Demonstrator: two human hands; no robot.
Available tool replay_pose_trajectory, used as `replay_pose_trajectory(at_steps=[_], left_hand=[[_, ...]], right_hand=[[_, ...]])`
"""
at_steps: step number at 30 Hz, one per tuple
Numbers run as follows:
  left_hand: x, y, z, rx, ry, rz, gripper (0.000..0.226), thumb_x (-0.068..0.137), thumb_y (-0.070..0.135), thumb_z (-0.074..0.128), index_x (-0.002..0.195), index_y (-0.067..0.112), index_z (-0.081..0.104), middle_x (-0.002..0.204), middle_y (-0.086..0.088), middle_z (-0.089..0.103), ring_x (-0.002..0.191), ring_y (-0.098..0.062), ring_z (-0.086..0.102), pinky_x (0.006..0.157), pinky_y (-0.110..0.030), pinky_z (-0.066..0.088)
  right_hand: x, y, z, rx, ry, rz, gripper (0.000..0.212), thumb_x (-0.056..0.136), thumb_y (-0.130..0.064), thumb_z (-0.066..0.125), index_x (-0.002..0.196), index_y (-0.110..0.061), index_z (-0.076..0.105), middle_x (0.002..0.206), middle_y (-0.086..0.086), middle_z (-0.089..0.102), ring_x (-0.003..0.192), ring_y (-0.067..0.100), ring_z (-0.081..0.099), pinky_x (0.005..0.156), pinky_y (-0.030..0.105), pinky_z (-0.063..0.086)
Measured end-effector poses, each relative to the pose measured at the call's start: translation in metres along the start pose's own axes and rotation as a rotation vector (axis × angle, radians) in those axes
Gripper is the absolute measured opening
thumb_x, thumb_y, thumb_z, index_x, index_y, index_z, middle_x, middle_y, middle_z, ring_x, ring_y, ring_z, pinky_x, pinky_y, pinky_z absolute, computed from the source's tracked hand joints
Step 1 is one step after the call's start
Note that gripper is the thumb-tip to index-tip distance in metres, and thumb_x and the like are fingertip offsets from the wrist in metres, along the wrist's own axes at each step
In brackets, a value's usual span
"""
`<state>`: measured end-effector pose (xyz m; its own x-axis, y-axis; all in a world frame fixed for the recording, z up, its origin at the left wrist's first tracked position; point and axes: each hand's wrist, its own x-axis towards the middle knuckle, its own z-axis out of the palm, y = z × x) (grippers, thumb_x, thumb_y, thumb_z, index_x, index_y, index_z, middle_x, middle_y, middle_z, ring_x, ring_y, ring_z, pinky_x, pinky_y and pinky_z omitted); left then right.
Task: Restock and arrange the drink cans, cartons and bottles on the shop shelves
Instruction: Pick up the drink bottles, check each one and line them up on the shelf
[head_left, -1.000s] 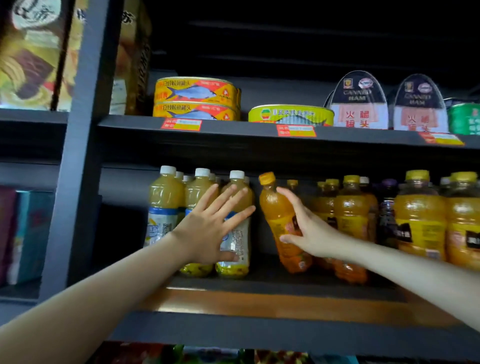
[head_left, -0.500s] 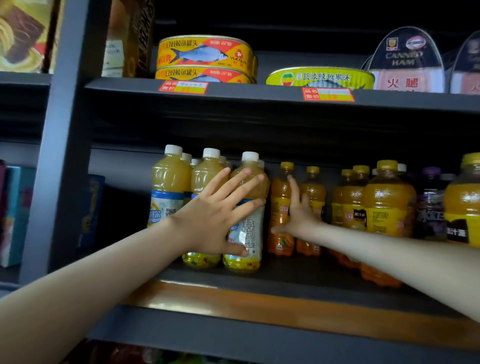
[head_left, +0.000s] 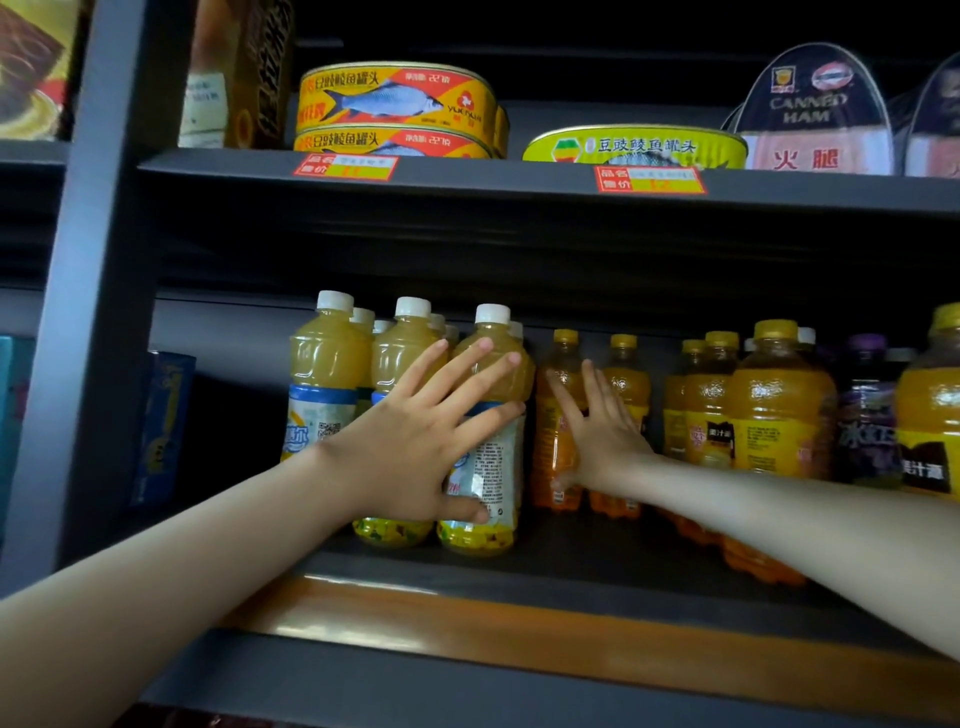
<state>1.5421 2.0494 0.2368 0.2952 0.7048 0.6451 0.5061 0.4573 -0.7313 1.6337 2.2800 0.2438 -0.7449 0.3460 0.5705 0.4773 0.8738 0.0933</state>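
Upright now, orange bottle (head_left: 558, 426) (right hand (head_left: 605, 441) steadying).

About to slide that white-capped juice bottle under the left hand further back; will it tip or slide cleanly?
The white-capped juice bottle looks tall, narrow and full to the neck, so probably heavy and top-weighted; a high push may tip it. The left hand lies flat on its mid-body, which should help. Its glossy label may be slippery. Neighbouring bottles likely brace it leftward.

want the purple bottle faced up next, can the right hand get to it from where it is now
Probably yes. The right hand lies flat on the small orange bottles; the purple bottle stands further right, set back behind the big orange bottle. Its upper part is exposed, so reaching over should work.
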Motion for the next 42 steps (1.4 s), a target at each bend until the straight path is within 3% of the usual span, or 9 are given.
replay_pose_trajectory(at_steps=[4, 7, 9, 11, 21, 27, 31, 35, 42], left_hand=[[0.001, 0.001, 0.001, -0.004, 0.012, 0.006, 0.094, 0.075, 0.081, 0.036, 0.144, 0.017, 0.042, 0.157, -0.02, 0.025, 0.144, -0.04, 0.019, 0.112, -0.056, 0.014], [0.001, 0.001, 0.001, 0.001, 0.013, 0.001, 0.094, 0.075, 0.081, 0.036, 0.143, 0.017, 0.042, 0.156, -0.02, 0.026, 0.143, -0.04, 0.02, 0.112, -0.056, 0.015], [0.001, 0.001, 0.0, 0.006, 0.013, 0.003, 0.094, 0.074, 0.081, 0.037, 0.143, 0.017, 0.042, 0.155, -0.02, 0.027, 0.143, -0.04, 0.021, 0.112, -0.056, 0.015], [0.001, 0.002, 0.0, 0.013, 0.006, 0.002, 0.095, 0.074, 0.082, 0.038, 0.142, 0.017, 0.044, 0.155, -0.02, 0.029, 0.142, -0.04, 0.023, 0.112, -0.055, 0.016], [0.001, 0.004, -0.004, 0.024, -0.034, 0.045, 0.084, 0.073, 0.079, 0.055, 0.135, 0.022, 0.055, 0.151, -0.018, 0.037, 0.141, -0.036, 0.032, 0.113, -0.054, 0.021], [0.007, 0.008, -0.02, -0.076, -0.114, 0.023, 0.068, 0.066, 0.062, 0.074, 0.121, 0.023, 0.067, 0.141, -0.019, 0.05, 0.131, -0.038, 0.046, 0.105, -0.055, 0.038], [0.014, 0.021, -0.053, -0.17, -0.139, -0.038, 0.056, 0.066, 0.051, 0.08, 0.112, 0.02, 0.07, 0.136, -0.02, 0.053, 0.125, -0.039, 0.051, 0.104, -0.055, 0.041], [0.02, 0.045, -0.083, -0.251, -0.196, -0.218, 0.059, 0.093, 0.055, 0.048, 0.143, 0.024, 0.041, 0.157, -0.009, 0.022, 0.145, -0.029, 0.016, 0.118, -0.042, 0.01], [0.025, 0.108, -0.139, -0.717, 0.077, -0.46, 0.062, 0.087, 0.052, 0.059, 0.137, 0.017, 0.049, 0.136, -0.003, 0.05, 0.127, -0.024, 0.039, 0.102, -0.032, 0.029]], right_hand=[[-0.001, 0.014, -0.002, -0.052, 0.135, 0.056, 0.119, 0.083, -0.031, 0.073, 0.145, -0.036, -0.028, 0.156, 0.008, -0.032, 0.143, 0.029, -0.027, 0.118, 0.049, -0.007], [0.002, 0.023, -0.007, 0.029, 0.107, 0.2, 0.113, 0.084, -0.008, 0.069, 0.148, -0.043, -0.019, 0.155, 0.007, -0.033, 0.146, 0.035, -0.02, 0.118, 0.052, 0.015], [0.003, 0.026, -0.01, 0.154, 0.047, 0.246, 0.109, 0.086, -0.001, 0.064, 0.149, -0.046, -0.013, 0.154, 0.005, -0.036, 0.148, 0.039, 0.0, 0.107, 0.044, 0.042], [0.004, 0.027, -0.011, 0.237, 0.039, 0.235, 0.102, 0.089, -0.011, 0.066, 0.15, -0.046, -0.009, 0.154, 0.009, -0.035, 0.137, 0.038, 0.035, 0.093, 0.036, 0.053], [-0.015, 0.02, -0.023, 0.326, 0.186, 0.172, 0.091, 0.084, -0.001, 0.069, 0.147, -0.046, 0.021, 0.158, 0.002, -0.011, 0.133, 0.037, 0.04, 0.086, 0.038, 0.056], [-0.069, 0.019, -0.053, 0.33, 0.222, 0.029, 0.092, 0.083, 0.003, 0.068, 0.145, -0.049, 0.024, 0.16, -0.002, -0.01, 0.079, 0.007, 0.056, 0.046, 0.011, 0.04], [-0.099, 0.021, -0.064, 0.299, 0.263, -0.115, 0.088, 0.085, 0.002, 0.067, 0.142, -0.052, 0.027, 0.158, -0.014, -0.015, 0.13, 0.031, 0.044, 0.074, 0.022, 0.052], [-0.13, 0.029, -0.087, 0.254, 0.299, -0.326, 0.083, 0.088, -0.003, 0.066, 0.137, -0.057, 0.027, 0.155, -0.023, -0.017, 0.146, 0.024, 0.018, 0.107, 0.04, 0.043], [-0.214, 0.033, -0.117, 0.111, 0.665, -0.641, 0.073, 0.082, -0.01, 0.072, 0.133, -0.042, 0.03, 0.152, 0.009, 0.009, 0.134, 0.033, 0.027, 0.094, 0.034, 0.04]])
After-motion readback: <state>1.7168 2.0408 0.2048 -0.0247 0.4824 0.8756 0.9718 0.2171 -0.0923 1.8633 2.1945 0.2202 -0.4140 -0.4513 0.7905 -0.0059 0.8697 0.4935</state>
